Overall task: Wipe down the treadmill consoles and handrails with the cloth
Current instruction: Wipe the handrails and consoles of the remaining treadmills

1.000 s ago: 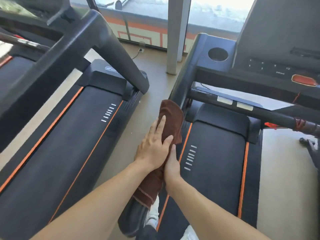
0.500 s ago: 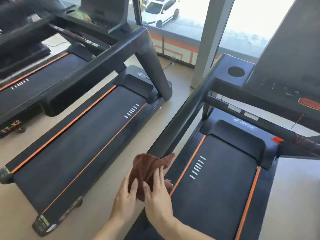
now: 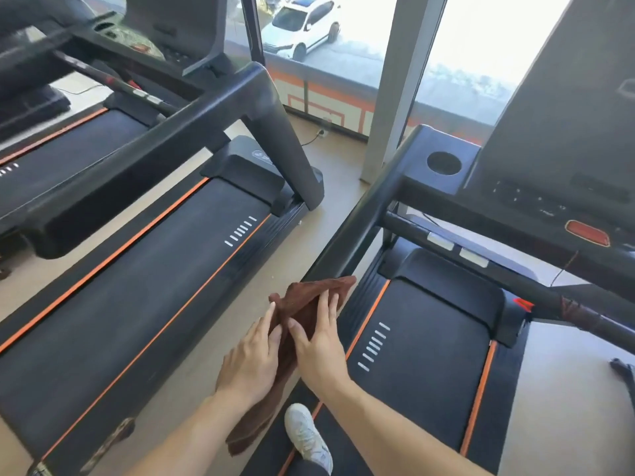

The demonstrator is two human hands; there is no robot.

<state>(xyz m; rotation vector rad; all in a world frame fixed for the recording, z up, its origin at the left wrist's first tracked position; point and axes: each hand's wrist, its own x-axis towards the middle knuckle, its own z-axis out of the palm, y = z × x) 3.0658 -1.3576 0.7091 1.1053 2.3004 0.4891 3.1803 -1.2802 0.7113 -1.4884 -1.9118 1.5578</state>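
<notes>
Brown cloth (image 3: 302,305) is lying draped over the lower end of the black handrail (image 3: 357,231) of the right-hand treadmill, its tail hanging down below the wrists toward the floor (image 3: 330,197). Both hands are resting on it from opposite sides. Left hand (image 3: 252,359) is pressing the cloth's left face with fingers straight and close together; its grip is flat, not curled. Right hand (image 3: 323,348) is lying over the cloth's right face with fingers spread and nearly straight, thumb pointing up along the fold; its grip is likewise flat against the fabric. The two hands are just beside each other, with the cloth between them. Console (image 3: 563,139) of this treadmill is rising at upper right, with a round cup holder (image 3: 444,163) at its left corner and an orange-red button (image 3: 587,232) on its lower edge. Belt (image 3: 426,341) with orange side stripes is running beneath. White shoe (image 3: 307,436) is standing on the deck edge below the hands. Second treadmill (image 3: 144,262) is standing to the left, well apart across the floor. White car (image 3: 302,24) is showing through the window.
</notes>
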